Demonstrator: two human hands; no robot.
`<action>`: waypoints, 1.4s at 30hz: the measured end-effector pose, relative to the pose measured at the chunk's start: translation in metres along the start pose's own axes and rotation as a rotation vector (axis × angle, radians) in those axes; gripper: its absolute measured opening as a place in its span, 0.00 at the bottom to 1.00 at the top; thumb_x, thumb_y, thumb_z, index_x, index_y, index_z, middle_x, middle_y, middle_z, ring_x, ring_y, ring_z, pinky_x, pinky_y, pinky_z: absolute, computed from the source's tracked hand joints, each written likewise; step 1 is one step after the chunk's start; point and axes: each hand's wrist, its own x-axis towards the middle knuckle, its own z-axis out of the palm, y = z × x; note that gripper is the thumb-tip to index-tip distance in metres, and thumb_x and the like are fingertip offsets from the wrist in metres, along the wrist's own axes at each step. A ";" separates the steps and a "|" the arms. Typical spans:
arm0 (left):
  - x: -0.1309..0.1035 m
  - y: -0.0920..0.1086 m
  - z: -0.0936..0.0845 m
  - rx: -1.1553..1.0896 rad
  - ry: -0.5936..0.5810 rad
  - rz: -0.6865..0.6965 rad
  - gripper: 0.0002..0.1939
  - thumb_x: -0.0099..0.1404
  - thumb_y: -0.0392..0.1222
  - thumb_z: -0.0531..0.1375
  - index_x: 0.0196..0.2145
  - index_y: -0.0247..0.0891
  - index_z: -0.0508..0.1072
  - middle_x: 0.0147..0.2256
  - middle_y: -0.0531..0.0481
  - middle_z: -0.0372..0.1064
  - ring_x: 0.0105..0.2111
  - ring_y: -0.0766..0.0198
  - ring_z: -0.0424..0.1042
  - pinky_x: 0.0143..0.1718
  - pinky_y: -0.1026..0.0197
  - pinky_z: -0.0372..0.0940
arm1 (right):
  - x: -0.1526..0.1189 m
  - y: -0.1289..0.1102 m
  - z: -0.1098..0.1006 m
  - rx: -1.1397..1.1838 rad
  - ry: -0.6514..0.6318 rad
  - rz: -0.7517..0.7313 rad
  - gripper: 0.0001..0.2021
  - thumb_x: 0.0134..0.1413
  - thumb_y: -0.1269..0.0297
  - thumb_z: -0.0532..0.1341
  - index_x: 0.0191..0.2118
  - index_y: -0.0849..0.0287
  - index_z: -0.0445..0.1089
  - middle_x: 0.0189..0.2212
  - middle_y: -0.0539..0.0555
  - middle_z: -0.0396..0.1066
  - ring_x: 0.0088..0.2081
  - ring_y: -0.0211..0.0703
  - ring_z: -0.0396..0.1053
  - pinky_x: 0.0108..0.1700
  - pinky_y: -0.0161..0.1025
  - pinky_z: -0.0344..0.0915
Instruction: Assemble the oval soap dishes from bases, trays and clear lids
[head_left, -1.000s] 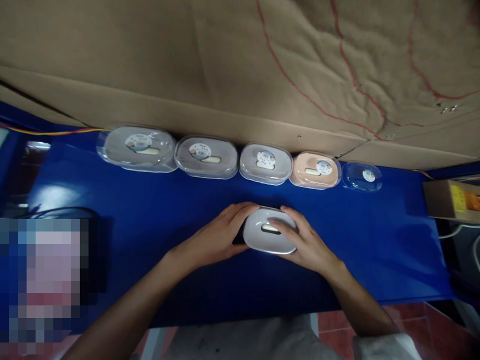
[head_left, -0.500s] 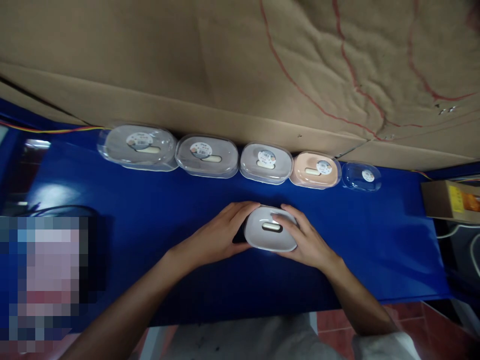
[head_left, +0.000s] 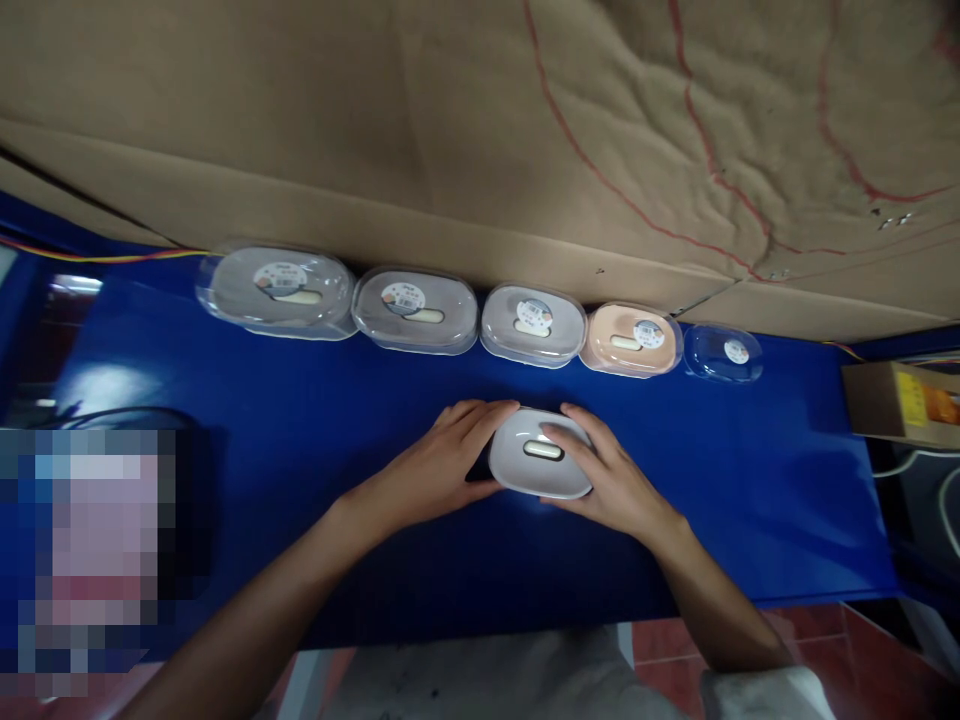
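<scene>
A small light grey oval plastic box (head_left: 517,455) with a cream pill-shaped piece in a slot on its top is held between my two hands over the blue table. My left hand (head_left: 450,450) grips its left end, fingertips at the far edge and thumb at the near left side. Around the right end curls my right hand (head_left: 611,470), one finger lying across the top near the slot. Its thumb is partly hidden under the near edge. Behind them, a clear oval cover (head_left: 712,355) with a round label lies at the right end of a row.
Along the cardboard backing stand a peach oval box (head_left: 611,325) and several grey ones (head_left: 495,325), under clear labelled covers. The blue table (head_left: 750,500) runs beneath. At the right edge is an open cardboard carton (head_left: 874,400) with cables below. A pixelated patch covers the lower left.
The right thumb has slid slightly left along the near edge of the grey box. Otherwise both hands and the box stay almost where they were.
</scene>
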 end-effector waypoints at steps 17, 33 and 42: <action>0.000 0.004 -0.003 0.136 -0.040 -0.049 0.48 0.73 0.47 0.70 0.79 0.47 0.48 0.71 0.34 0.62 0.69 0.37 0.64 0.68 0.36 0.62 | -0.015 0.023 -0.020 -0.088 0.345 0.030 0.37 0.73 0.37 0.55 0.80 0.45 0.53 0.72 0.66 0.61 0.71 0.72 0.66 0.70 0.70 0.65; 0.001 0.005 -0.005 0.105 -0.084 -0.024 0.57 0.70 0.50 0.73 0.81 0.53 0.40 0.74 0.40 0.61 0.69 0.39 0.63 0.66 0.40 0.61 | -0.052 0.117 -0.064 -0.446 0.375 0.786 0.40 0.70 0.37 0.57 0.77 0.56 0.59 0.75 0.70 0.59 0.74 0.78 0.56 0.70 0.82 0.51; -0.001 0.004 -0.004 0.168 -0.086 -0.016 0.56 0.69 0.54 0.74 0.80 0.46 0.45 0.72 0.36 0.63 0.69 0.37 0.64 0.67 0.39 0.61 | -0.066 0.117 -0.079 -0.325 0.389 0.808 0.52 0.55 0.25 0.65 0.77 0.49 0.57 0.80 0.69 0.48 0.78 0.79 0.49 0.72 0.82 0.45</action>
